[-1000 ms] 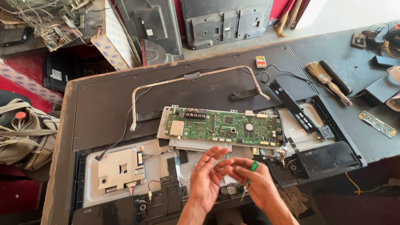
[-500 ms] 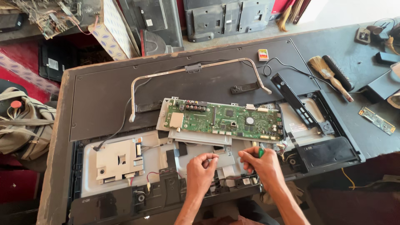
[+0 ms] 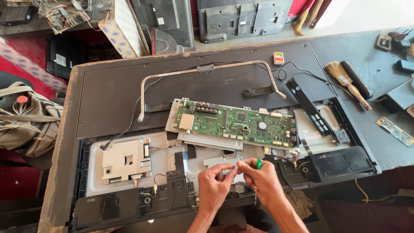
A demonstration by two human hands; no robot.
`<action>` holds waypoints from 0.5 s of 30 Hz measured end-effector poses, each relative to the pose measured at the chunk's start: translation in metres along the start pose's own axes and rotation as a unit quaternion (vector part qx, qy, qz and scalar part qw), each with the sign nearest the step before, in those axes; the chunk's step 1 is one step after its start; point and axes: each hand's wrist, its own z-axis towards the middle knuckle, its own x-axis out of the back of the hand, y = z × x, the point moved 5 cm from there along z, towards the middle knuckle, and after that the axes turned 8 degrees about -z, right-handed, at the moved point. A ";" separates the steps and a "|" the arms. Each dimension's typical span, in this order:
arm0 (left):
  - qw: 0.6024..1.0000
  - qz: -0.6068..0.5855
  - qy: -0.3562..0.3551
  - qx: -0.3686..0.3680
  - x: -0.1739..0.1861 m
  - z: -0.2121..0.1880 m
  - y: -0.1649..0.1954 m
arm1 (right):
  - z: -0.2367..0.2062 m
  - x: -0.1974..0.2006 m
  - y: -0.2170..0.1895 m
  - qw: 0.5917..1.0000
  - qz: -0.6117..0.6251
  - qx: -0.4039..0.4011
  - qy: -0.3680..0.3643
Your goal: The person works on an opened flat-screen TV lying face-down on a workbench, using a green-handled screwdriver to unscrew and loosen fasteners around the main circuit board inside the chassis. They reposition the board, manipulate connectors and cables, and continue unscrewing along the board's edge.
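The head view looks down on a dark workbench [image 3: 371, 129] that carries a large flat television panel [image 3: 129, 95] lying face down with its back cover off. Beyond the bench's far edge stand grey plastic rear covers [image 3: 241, 19], a patterned box [image 3: 125, 26] and a tangle of old boards and wires [image 3: 64, 15]. A red cloth shows at far left, and a tan canvas bag [image 3: 30, 121] sits beside the bench there. On the bench to the right lie a brush with a wooden handle [image 3: 345, 82], a small narrow circuit strip [image 3: 394, 130] and a small orange-and-white box [image 3: 278, 58].

Inside the open panel, a long green main board [image 3: 237, 123] lies across the middle on a pale metal plate. A bent grey metal bar [image 3: 207, 71] arches above it, and a beige power board [image 3: 125, 159] sits at lower left with thin red and white wires running from it. A loose black bracket [image 3: 312, 108] lies slantwise at right.

The left hand [image 3: 215, 183] and the right hand [image 3: 263, 181] meet just below the green board, over the panel's near edge, fingertips touching. The right hand is closed around a screwdriver with a green handle [image 3: 258, 164], its shaft pointing down past the wrist. The left hand's thumb and forefinger pinch together at the right hand's fingertips; what they pinch is too small to tell.
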 end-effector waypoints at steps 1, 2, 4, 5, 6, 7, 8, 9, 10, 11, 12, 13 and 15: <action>1.000 -0.003 0.014 -0.003 0.002 -0.001 0.000 | -0.002 -0.002 0.001 1.000 -0.006 -0.002 0.000; 1.000 -0.005 0.029 -0.007 0.006 -0.001 0.000 | -0.004 -0.003 0.001 1.000 -0.011 -0.003 -0.001; 0.995 0.052 0.084 -0.031 0.022 0.001 0.001 | -0.004 -0.007 -0.002 1.000 -0.014 -0.003 -0.006; 0.990 0.081 0.111 -0.040 0.032 0.000 0.002 | -0.006 -0.008 -0.003 1.000 -0.010 -0.005 -0.010; 0.987 0.099 0.118 -0.037 0.040 -0.001 0.001 | -0.008 -0.010 -0.004 1.000 -0.006 -0.008 -0.015; 0.985 0.117 0.125 -0.035 0.049 0.000 0.002 | -0.009 -0.014 -0.005 0.999 -0.033 -0.005 -0.010; 0.982 0.131 0.131 -0.033 0.056 0.001 0.002 | -0.009 -0.016 -0.007 0.998 -0.063 -0.002 -0.004; 0.981 0.143 0.125 -0.029 0.060 0.000 0.002 | -0.011 -0.016 -0.009 0.996 -0.094 0.000 0.003; 0.980 0.157 0.121 -0.025 0.062 -0.002 0.003 | -0.013 -0.017 -0.010 0.994 -0.105 0.005 0.005; 0.978 0.172 0.118 -0.024 0.066 -0.002 0.004 | -0.013 -0.020 -0.012 0.993 -0.114 0.014 0.006; 0.980 0.158 0.117 -0.042 0.067 -0.004 0.008 | -0.014 -0.022 -0.013 0.992 -0.124 0.020 0.006; 0.982 0.142 0.114 -0.059 0.064 -0.006 0.011 | -0.015 -0.023 -0.013 0.992 -0.124 0.022 0.008; 0.982 0.123 0.097 -0.102 0.058 -0.012 0.018 | -0.016 -0.026 -0.013 0.992 -0.123 0.028 0.011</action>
